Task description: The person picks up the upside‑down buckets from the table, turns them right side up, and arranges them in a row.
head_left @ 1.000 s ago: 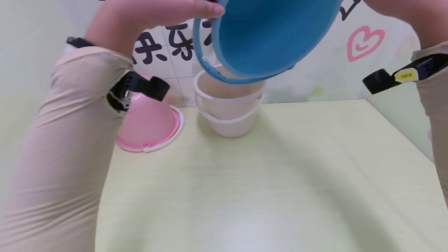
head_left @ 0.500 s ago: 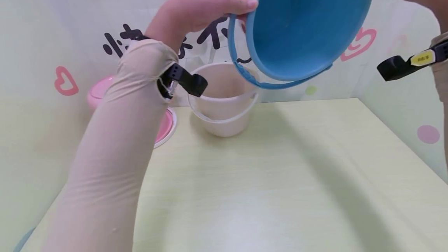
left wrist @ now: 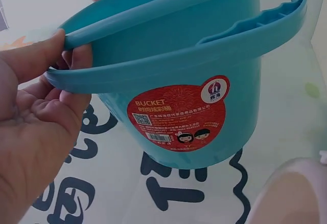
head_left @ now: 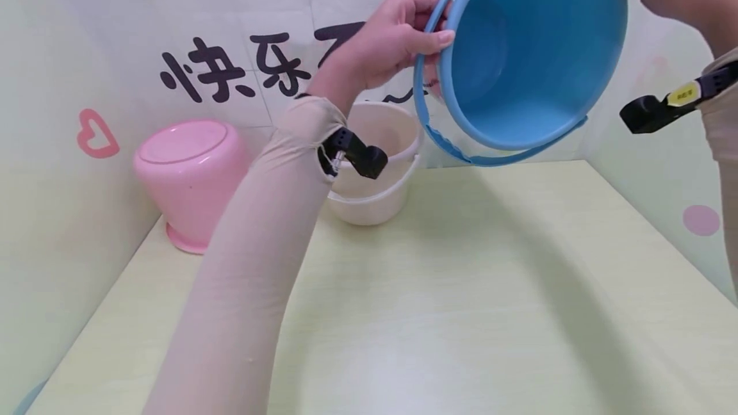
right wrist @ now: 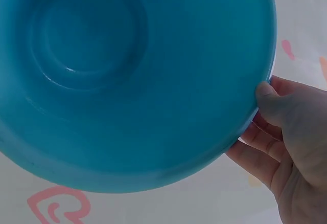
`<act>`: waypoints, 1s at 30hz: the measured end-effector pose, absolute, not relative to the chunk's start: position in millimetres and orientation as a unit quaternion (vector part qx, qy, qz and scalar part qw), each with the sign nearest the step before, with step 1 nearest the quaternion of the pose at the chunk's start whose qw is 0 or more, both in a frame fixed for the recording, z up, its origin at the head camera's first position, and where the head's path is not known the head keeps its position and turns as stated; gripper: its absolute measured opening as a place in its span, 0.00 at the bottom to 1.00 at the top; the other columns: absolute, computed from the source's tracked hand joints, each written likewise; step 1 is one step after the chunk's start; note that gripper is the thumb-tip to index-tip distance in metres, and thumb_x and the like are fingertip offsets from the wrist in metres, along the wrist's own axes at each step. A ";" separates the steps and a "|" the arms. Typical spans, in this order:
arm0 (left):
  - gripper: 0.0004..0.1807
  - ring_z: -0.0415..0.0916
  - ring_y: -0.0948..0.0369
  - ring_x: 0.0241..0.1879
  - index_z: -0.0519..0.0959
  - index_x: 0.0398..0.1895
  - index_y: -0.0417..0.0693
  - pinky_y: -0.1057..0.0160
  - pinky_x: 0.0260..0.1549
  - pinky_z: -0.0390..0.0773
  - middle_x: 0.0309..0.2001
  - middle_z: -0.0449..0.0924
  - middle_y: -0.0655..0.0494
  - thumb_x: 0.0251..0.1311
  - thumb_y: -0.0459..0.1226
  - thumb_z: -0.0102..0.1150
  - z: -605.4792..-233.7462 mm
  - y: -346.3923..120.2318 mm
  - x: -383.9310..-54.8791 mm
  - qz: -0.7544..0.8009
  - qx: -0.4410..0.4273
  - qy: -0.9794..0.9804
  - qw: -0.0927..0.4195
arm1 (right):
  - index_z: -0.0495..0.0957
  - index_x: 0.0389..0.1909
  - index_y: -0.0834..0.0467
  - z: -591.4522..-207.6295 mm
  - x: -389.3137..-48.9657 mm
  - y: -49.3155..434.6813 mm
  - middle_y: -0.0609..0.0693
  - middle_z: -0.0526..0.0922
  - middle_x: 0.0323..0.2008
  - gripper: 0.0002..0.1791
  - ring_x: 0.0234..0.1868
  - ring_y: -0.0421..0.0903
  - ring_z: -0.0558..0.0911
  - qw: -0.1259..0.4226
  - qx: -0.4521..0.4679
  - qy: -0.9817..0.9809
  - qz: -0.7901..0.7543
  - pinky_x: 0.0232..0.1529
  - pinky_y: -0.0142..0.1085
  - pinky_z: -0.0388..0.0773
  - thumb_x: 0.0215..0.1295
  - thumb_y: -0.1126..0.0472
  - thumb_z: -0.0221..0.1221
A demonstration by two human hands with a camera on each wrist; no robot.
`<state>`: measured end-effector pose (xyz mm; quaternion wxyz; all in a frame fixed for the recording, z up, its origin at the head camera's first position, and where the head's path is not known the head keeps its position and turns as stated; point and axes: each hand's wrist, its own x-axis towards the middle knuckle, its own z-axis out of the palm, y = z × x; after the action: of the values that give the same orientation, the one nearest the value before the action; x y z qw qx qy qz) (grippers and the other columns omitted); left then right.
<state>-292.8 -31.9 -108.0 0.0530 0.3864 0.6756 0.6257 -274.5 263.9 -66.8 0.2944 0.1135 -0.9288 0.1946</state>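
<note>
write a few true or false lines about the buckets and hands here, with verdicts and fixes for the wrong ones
1. The left hand and right hand both grip the blue bucket. True.
2. The pink bucket and the pale bucket stand on the table. True.
3. The blue bucket stands there too. False: it is held in the air.
4. The pink bucket stands mouth up. False: it is upside down.
5. The blue bucket bears a red label. True.

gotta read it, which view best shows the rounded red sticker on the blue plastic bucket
Left wrist: the rounded red sticker faces that camera. Head and right wrist show inside the blue bucket, sticker hidden.
</note>
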 end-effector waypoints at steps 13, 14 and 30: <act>0.11 0.77 0.54 0.32 0.70 0.45 0.29 0.55 0.42 0.78 0.34 0.74 0.44 0.59 0.23 0.51 -156.8 -8.7 -310.2 0.723 0.306 0.606 0.128 | 0.68 0.57 0.64 -102.3 -286.5 292.9 0.35 0.65 0.33 0.27 0.30 0.30 0.68 0.224 0.081 -0.942 0.234 0.56 0.43 0.66 0.67 0.49 0.45; 0.13 0.77 0.55 0.32 0.69 0.47 0.28 0.55 0.42 0.78 0.34 0.74 0.44 0.59 0.23 0.51 -160.4 -7.0 -311.0 0.728 0.301 0.602 0.130 | 0.68 0.57 0.64 -105.9 -286.9 296.1 0.35 0.66 0.34 0.27 0.30 0.30 0.69 0.217 0.080 -0.942 0.244 0.53 0.39 0.69 0.67 0.49 0.46; 0.07 0.71 0.60 0.21 0.71 0.41 0.33 0.68 0.28 0.75 0.27 0.72 0.49 0.61 0.26 0.50 -195.2 12.6 -318.5 0.771 0.202 0.582 0.159 | 0.64 0.64 0.56 -160.6 -299.4 335.8 0.34 0.75 0.34 0.26 0.27 0.26 0.78 0.101 0.068 -0.897 0.425 0.23 0.22 0.76 0.64 0.59 0.53</act>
<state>-318.5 12.6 -195.2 0.1595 0.2022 0.5823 0.7711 -299.4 335.8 -160.6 0.1008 0.0678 -0.8971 0.4248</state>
